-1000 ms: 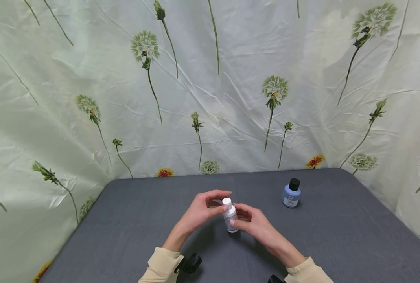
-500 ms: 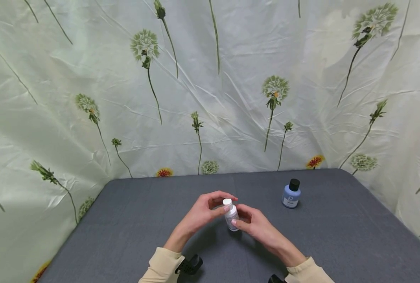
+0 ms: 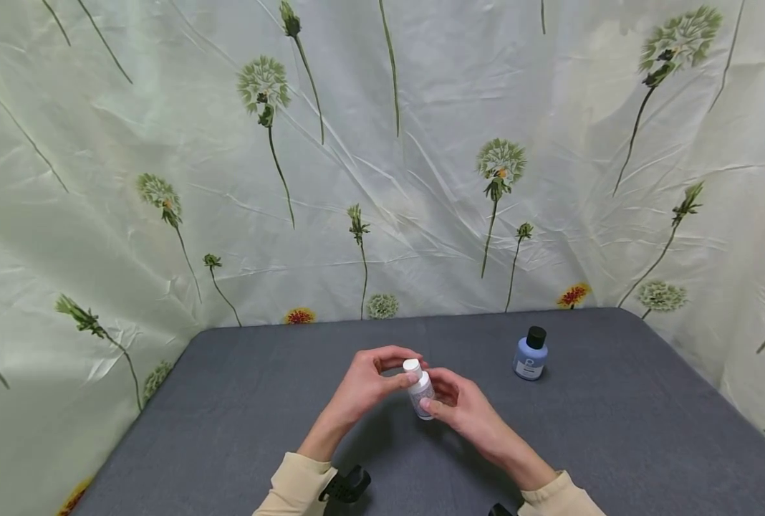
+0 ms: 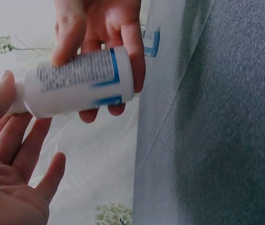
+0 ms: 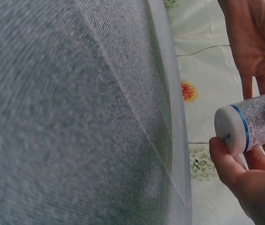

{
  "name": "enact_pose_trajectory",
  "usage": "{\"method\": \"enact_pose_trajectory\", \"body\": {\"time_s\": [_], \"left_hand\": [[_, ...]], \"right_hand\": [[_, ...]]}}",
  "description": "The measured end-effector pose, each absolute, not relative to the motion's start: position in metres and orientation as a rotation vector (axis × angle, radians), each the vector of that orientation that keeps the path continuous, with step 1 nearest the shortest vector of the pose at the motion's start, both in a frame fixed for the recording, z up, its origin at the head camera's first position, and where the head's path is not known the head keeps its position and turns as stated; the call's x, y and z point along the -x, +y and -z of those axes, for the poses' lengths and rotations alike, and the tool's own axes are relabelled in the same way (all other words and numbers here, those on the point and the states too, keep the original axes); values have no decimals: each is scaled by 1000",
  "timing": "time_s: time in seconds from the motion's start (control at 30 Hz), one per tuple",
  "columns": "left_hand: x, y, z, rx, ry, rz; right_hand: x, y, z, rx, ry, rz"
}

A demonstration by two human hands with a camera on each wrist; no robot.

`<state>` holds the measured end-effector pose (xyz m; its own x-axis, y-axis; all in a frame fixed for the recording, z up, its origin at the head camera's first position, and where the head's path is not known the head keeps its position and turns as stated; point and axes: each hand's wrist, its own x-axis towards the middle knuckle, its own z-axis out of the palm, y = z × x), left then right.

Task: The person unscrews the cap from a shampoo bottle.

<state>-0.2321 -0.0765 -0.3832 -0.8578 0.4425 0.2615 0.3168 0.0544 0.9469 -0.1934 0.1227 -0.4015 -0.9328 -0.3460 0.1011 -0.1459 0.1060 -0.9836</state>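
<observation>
Both hands hold a small white bottle [image 3: 422, 403] with a white cap [image 3: 412, 365], a little above the dark grey table. My left hand [image 3: 371, 380] pinches the cap between thumb and fingers. Around the body, my right hand [image 3: 465, 405] has its thumb in front and its fingers behind. The left wrist view shows fine print and blue bands on the bottle [image 4: 76, 84], while the left fingers partly cover the cap. In the right wrist view the bottle's base [image 5: 231, 131] faces the camera, and a right finger touches its edge.
A blue bottle [image 3: 529, 358] with a black cap stands upright on the table [image 3: 260, 401], to the right and beyond my hands. Behind the table's back edge hangs a pale curtain [image 3: 408, 179] printed with dandelions.
My left fingers moved rightward round the cap, then back left. The white bottle has risen very slightly. My right hand keeps its grip, and the blue bottle has stayed put.
</observation>
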Motion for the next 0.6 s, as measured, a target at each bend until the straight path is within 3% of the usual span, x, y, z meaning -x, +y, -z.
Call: {"method": "enact_pose_trajectory", "body": {"time_s": [0.6], "left_hand": [[220, -70, 375, -593, 2233, -2029]], "right_hand": [[194, 120, 402, 339, 2434, 1957]]}}
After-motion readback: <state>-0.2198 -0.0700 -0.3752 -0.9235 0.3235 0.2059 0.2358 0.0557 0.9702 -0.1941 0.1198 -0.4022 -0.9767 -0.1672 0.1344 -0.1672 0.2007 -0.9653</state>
